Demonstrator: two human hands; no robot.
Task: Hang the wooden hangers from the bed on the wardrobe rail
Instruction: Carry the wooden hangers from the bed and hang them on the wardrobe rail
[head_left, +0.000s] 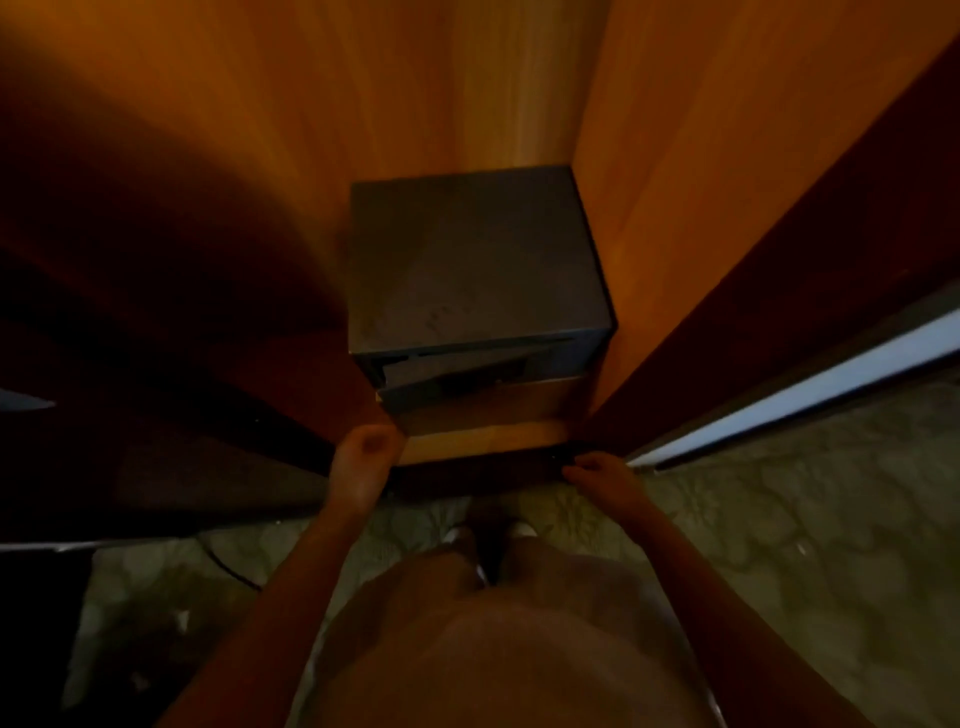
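I am looking down into the wooden wardrobe (675, 208). No hanger, rail or bed is in view. My left hand (363, 460) hovers at the wardrobe's front floor edge, curled into a loose fist with nothing in it. My right hand (597, 470) is level with it on the right, by the dark front lip, fingers stretched out leftward and holding nothing. The picture is dim and blurred.
A dark grey safe (472, 265) stands on the wardrobe floor against the right wall, its door slightly ajar. An open wardrobe door with a pale edge (800, 395) angles out on the right. Patterned carpet (779, 545) lies underfoot, with a cable (228, 566) on the left.
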